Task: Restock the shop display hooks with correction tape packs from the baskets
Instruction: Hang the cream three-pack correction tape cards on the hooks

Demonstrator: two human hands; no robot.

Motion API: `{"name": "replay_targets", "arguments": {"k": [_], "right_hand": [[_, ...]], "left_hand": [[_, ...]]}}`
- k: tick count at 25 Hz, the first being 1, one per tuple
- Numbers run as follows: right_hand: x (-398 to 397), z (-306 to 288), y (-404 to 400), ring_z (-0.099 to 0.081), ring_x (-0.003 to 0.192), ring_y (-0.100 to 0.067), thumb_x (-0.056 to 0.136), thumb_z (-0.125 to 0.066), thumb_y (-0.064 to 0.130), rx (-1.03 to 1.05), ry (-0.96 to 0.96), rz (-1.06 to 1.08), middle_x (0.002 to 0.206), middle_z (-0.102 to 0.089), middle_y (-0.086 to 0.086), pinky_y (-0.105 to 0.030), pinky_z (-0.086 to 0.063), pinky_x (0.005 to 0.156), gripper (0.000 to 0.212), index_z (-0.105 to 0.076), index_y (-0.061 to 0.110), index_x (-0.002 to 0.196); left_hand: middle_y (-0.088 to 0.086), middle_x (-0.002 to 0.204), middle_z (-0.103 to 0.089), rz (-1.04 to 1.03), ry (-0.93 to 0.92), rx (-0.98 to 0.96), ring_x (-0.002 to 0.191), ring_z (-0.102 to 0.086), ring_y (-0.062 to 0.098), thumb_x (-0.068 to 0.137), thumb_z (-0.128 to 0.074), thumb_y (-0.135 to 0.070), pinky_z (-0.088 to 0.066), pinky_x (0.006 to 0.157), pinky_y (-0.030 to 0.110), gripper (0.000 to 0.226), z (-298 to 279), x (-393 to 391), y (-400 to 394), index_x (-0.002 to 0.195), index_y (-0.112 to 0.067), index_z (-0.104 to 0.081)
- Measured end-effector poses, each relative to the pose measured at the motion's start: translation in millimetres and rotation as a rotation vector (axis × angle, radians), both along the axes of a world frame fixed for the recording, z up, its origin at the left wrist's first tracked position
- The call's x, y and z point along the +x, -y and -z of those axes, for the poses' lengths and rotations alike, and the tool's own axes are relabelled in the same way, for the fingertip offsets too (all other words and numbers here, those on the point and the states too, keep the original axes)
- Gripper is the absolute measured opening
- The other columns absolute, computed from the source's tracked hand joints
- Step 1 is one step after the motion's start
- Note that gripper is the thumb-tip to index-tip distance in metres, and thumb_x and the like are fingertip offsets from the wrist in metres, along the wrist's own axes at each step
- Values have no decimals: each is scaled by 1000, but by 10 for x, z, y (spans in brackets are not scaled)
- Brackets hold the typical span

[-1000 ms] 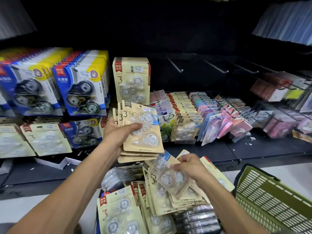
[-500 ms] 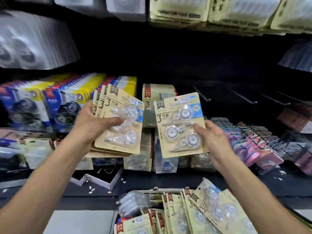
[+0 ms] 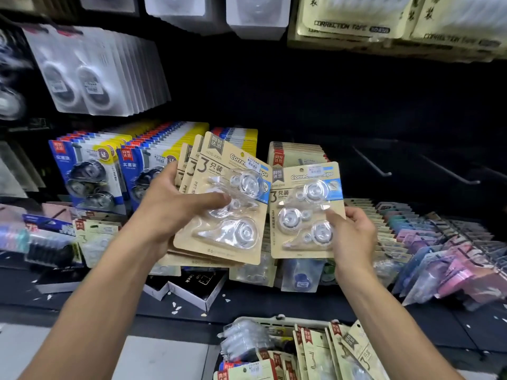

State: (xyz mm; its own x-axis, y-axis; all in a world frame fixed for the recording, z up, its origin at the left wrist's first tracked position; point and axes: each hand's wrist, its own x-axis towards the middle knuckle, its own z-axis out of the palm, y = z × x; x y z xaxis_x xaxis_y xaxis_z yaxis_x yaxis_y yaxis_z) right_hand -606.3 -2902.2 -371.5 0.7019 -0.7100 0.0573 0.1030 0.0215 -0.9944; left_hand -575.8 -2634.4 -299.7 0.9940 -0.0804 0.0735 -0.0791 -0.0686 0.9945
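Note:
My left hand [image 3: 171,212] grips a fanned stack of beige correction tape packs [image 3: 222,229], thumb across the top pack's clear blister. My right hand [image 3: 354,237] holds a single beige pack [image 3: 299,215] upright by its right edge, just right of the stack and touching it. Behind both, a hook carries more of the same beige packs [image 3: 297,153]. Bare metal hooks [image 3: 370,164] stick out of the dark panel to the right. At the bottom, a basket [image 3: 269,323] holds several more beige packs [image 3: 318,352].
Blue-and-yellow tape packs [image 3: 93,171] hang at the left. White packs [image 3: 90,75] and beige packs [image 3: 384,20] hang above. Pink and pastel packs [image 3: 439,248] fill racks on the right shelf. An open black box [image 3: 192,286] lies on the shelf.
The view has tilted further up from the basket to the hooks. Both hands rose slightly, and the right hand's single pack now sits against the stack in the left hand.

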Motion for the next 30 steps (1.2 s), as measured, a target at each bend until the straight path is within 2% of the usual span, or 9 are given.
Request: {"name": "replay_targets", "arguments": {"k": [2, 7, 11, 14, 16, 20, 24, 27, 30], "right_hand": [[-30, -16, -10, -64, 68, -19, 90, -69, 16, 15, 10, 32, 76, -72, 2, -37, -49, 66, 9, -64, 21, 83], [-7, -68, 72, -68, 78, -24, 92, -67, 22, -43, -26, -14, 101, -73, -7, -41, -52, 67, 13, -56, 28, 96], [8, -122, 37, -71, 83, -22, 91, -67, 24, -97, -51, -61, 100, -72, -1, -50, -59, 77, 21, -52, 33, 101], [-75, -115, 34, -67, 74, -18, 91, -64, 16, -158, -33, 35, 93, -69, 5, -41, -55, 66, 25, -46, 31, 99], [-116, -102, 44, -64, 67, -22, 90, -61, 14, -241, -11, 91, 96, -70, 4, -44, -52, 64, 26, -45, 34, 92], [-88, -83, 47, -60, 65, -20, 91, -58, 18, -331, -31, 94, 103, -70, 2, -42, -51, 60, 16, -56, 33, 88], [-103, -166, 5, -65, 82, -15, 96, -58, 21, -362, 9, 45, 97, -69, 10, -34, -51, 71, 14, -64, 31, 89], [-147, -206, 6, -62, 107, -17, 98, -59, 30, -393, -72, -23, 112, -64, 14, -38, -51, 94, 13, -64, 32, 109], [-114, -196, 20, -40, 124, -6, 96, -63, 21, -491, -203, -247, 146, -41, 7, -24, -36, 101, 55, -45, 25, 147]], "left_hand": [[-4, 110, -75, -7, -2, -13, 96, -74, 18, 42, -95, -25, -58, 91, 40, 109, -7, -21, 11, 141, -20, -50], [-5, 105, -77, -3, -1, -29, 90, -76, 16, 61, -93, -9, -57, 77, 30, 72, -21, -94, 59, 123, -25, -59], [-3, 99, -78, -12, -3, -45, 88, -76, 16, 65, -91, -7, -59, 73, 30, 63, -29, -97, 97, 117, -25, -61], [-7, 92, -79, 2, -18, -67, 80, -76, 10, 67, -90, -6, -56, 61, 19, 60, -18, -72, 154, 116, -25, -61], [-6, 92, -79, 0, -36, -81, 83, -76, 12, 66, -90, -6, -56, 66, 23, 59, -6, -50, 177, 115, -24, -62], [-5, 94, -79, -7, -39, -89, 84, -77, 14, 64, -90, -6, -54, 71, 26, 62, 1, -32, 205, 116, -23, -62], [-5, 91, -79, 9, -30, -88, 78, -76, 11, 68, -88, -3, -55, 56, 17, 58, 24, -28, 254, 116, -22, -63], [-6, 90, -79, 14, -31, -102, 76, -76, 9, 68, -87, -1, -53, 54, 14, 59, 37, -19, 272, 117, -22, -62], [-5, 91, -79, 12, -29, -107, 76, -76, 9, 68, -87, 0, -54, 54, 14, 59, 53, -17, 290, 118, -20, -61]]}}
